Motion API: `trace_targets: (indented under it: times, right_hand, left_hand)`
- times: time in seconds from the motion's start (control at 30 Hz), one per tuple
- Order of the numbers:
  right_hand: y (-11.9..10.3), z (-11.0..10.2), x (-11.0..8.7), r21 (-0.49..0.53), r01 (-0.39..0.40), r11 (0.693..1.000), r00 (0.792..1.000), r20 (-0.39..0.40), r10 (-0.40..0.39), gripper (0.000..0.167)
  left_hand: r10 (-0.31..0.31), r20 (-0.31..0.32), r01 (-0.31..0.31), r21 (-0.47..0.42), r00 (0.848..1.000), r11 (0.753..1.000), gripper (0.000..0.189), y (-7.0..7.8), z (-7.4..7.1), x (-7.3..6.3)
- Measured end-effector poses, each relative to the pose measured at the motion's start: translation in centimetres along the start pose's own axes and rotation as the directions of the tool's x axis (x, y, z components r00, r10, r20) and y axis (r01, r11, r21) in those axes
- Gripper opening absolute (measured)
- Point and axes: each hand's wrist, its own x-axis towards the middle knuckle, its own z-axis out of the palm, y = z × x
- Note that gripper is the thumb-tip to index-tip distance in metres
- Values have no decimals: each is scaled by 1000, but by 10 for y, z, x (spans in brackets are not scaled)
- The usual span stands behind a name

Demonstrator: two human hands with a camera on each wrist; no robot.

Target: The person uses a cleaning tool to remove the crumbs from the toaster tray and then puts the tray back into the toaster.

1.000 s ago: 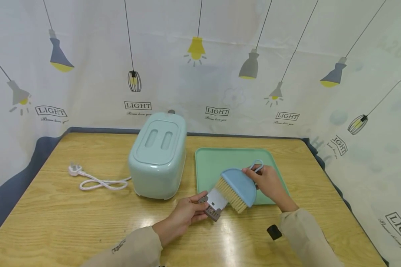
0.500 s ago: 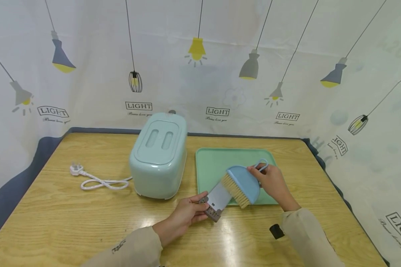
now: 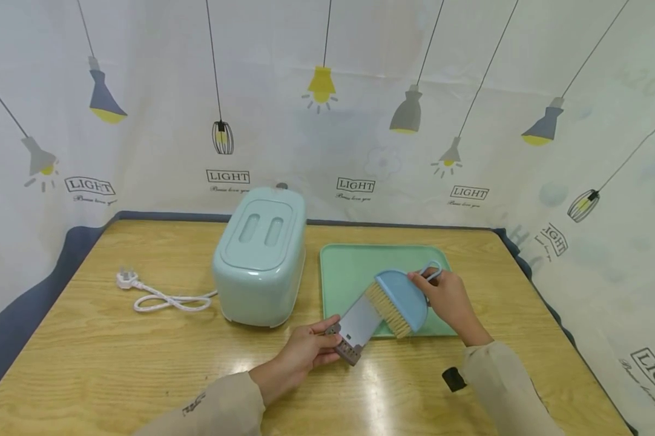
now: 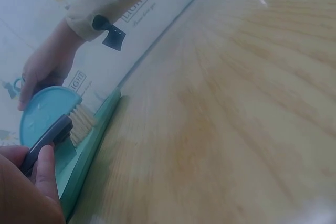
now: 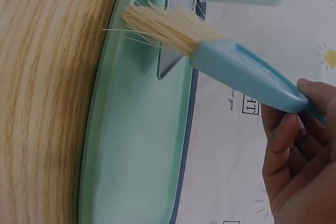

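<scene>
My left hand [image 3: 301, 351] pinches the grey-brown end of a flat metal crumb tray [image 3: 360, 320], thumb on top. The plate slants up and right over the near edge of a green tray [image 3: 346, 266]. In my right hand [image 3: 448, 297] is a blue half-round brush [image 3: 402, 297], gripped near its looped handle. Its pale bristles lie across the far end of the crumb tray, hiding that end in the head view. In the right wrist view, the bristles [image 5: 163, 27] fan over the plate, above the green tray. The left wrist view shows the crumb tray's dark end [image 4: 47, 142] between thumb and fingers.
A pale blue toaster [image 3: 259, 260] with a slotted lid stands left of the green tray. Its white cord and plug [image 3: 126, 278] lie looped on the wooden table [image 3: 158, 363]. A patterned curtain [image 3: 284, 139] hangs behind the table.
The brush has slid to the right along the crumb tray, away from my left hand, baring more of the metal plate. My left hand stays nearly in place.
</scene>
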Motion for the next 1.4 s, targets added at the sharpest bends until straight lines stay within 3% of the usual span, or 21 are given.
trace_targets:
  times: [0.5, 1.1, 1.4]
  right_hand:
    - [8, -2, 0, -30, -2, 1000, 999, -52, 0, 37]
    - [26, -16, 0, -28, -76, 997, 992, -100, 73, 46]
    - [17, -19, -10, 61, -94, 994, 991, -87, 99, 49]
  left_hand:
    - [6, 20, -6, 2, 1000, 1000, 53, -3, -2, -1]
    - [-2, 9, 3, -53, 1000, 999, 54, -2, -5, -1]
    - [7, -9, -7, -50, 1000, 999, 53, 3, -5, -2]
